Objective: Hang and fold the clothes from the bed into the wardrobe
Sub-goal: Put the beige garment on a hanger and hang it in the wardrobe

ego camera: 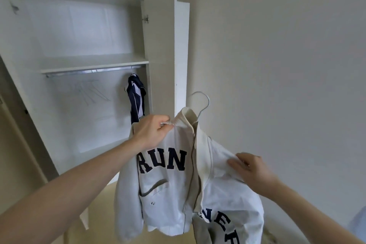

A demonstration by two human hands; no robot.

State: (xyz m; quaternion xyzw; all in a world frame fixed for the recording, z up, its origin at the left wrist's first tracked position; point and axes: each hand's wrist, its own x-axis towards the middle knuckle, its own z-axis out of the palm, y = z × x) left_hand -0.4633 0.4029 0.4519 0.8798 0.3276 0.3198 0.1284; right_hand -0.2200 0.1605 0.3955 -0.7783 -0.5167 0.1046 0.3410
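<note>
Entry, head view. I have the white jacket (170,180) up in the air in front of the open wardrobe (87,61). It carries dark block letters across the chest and its front hangs unzipped.

Left hand (152,131): fingers pinched on the ribbed collar at the jacket's left shoulder, taking most of the weight. Right hand (250,166): fingers curled into the cloth at the other shoulder, gripping it there.

A white wire hanger (202,103) has its hook standing up out of the collar. The shoulders look seated on it, though the hanger's arms are hidden under the cloth, so I cannot confirm the fit.

State of the wardrobe: door (179,49) swung open. The rail (93,70) sits just under the shelf (93,61). One dark blue and white garment (136,97) already hangs at the rail's right end. Faint lines left of it may be bare hangers; too pale to say.

Progress, as I judge it: one piece hung, and the second is on its hanger but not yet on the rail. It is held below and to the right of the rail, well apart from it. Remaining for this piece: lift, hook over the rail.

The bed is out of view, so I cannot count what is left there. Nothing folded shows on the shelf.
</note>
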